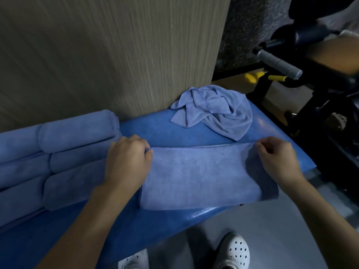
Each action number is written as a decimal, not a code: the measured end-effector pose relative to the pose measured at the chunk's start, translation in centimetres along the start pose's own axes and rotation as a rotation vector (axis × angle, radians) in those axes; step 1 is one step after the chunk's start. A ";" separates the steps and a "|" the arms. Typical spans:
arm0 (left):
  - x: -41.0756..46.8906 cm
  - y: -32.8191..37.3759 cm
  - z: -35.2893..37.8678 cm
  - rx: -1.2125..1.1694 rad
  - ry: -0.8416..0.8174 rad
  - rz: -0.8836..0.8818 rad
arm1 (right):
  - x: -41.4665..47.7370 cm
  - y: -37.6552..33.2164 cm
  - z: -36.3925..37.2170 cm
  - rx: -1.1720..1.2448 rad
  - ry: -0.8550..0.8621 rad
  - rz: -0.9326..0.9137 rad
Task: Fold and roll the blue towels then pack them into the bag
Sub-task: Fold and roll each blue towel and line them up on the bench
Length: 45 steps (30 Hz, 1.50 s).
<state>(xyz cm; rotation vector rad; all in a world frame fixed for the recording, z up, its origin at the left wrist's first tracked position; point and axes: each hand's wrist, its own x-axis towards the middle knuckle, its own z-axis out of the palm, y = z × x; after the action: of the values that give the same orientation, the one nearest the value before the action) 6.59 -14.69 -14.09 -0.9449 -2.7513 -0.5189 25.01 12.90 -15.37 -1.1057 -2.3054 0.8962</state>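
A blue towel (198, 177) lies folded flat on the blue padded bench (155, 127), its hemmed far edge stretched straight between my hands. My left hand (129, 162) pinches the far left corner. My right hand (275, 158) pinches the far right corner. Several rolled blue towels (64, 152) are stacked in rows on the bench to the left, touching my left hand's side. A crumpled blue towel (215, 111) sits in a heap at the bench's far end. No bag is in view.
A wood-grain wall panel (108, 55) rises right behind the bench. Black exercise equipment with a grey handle (279, 64) and yellow levers (252, 77) stands to the right. My white perforated shoes (235, 251) are on the grey floor below the bench edge.
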 end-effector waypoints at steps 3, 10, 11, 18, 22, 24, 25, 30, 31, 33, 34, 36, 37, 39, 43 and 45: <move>0.5 0.1 0.2 0.114 -0.023 0.016 | 0.7 0.2 0.1 -0.081 -0.013 -0.034; 1.0 0.0 0.2 0.141 -0.047 -0.051 | 1.1 0.0 0.5 -0.125 0.024 -0.078; 1.0 -0.1 0.2 0.141 -0.058 -0.059 | 1.1 0.0 0.6 -0.142 0.021 -0.078; 1.2 -0.2 0.4 0.205 -0.087 -0.040 | 1.2 0.1 1.2 -0.236 0.042 -0.099; 1.2 0.0 0.6 0.326 -0.062 0.015 | 1.3 0.0 1.4 -0.253 0.054 -0.098; 1.3 0.2 0.5 0.353 -0.052 0.005 | 1.3 -0.1 1.4 -0.253 0.060 -0.094; 1.3 0.3 0.6 0.353 -0.049 0.002 | 1.2 -0.1 1.4 -0.252 0.062 -0.094; 1.4 0.5 0.4 0.269 0.052 0.041 | 1.3 0.2 1.4 -0.236 0.059 -0.105; 1.4 0.9 0.4 0.221 0.078 0.065 | 1.3 0.2 1.4 -0.231 0.058 -0.108; 0.8 2.3 0.6 0.113 0.073 0.168 | 1.3 0.2 1.4 -0.222 0.053 -0.101; 0.2 3.3 0.8 0.047 0.045 0.244 | 1.2 0.1 1.4 -0.217 0.050 -0.094; -1.5 5.1 1.8 -0.049 -0.085 0.352 | 1.2 0.2 1.4 -0.220 0.046 -0.079; -2.2 5.5 2.5 -0.054 -0.165 0.364 | 1.1 0.2 1.4 -0.222 0.041 -0.073; -3.1 5.7 3.4 0.010 -0.294 0.351 | 1.1 0.1 1.2 -0.218 0.017 -0.058; -3.4 5.1 3.9 0.078 -0.380 0.337 | -0.5 -1.8 0.8 -0.414 0.088 -0.163; -3.5 5.0 4.0 0.090 -0.404 0.331 | -2.7 -3.9 1.4 -0.436 0.073 -0.376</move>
<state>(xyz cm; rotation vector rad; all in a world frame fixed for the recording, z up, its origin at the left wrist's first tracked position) 12.14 -11.41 -17.47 -1.5919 -2.8247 -0.1583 23.72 8.38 -13.87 -0.7948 -2.5913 0.2138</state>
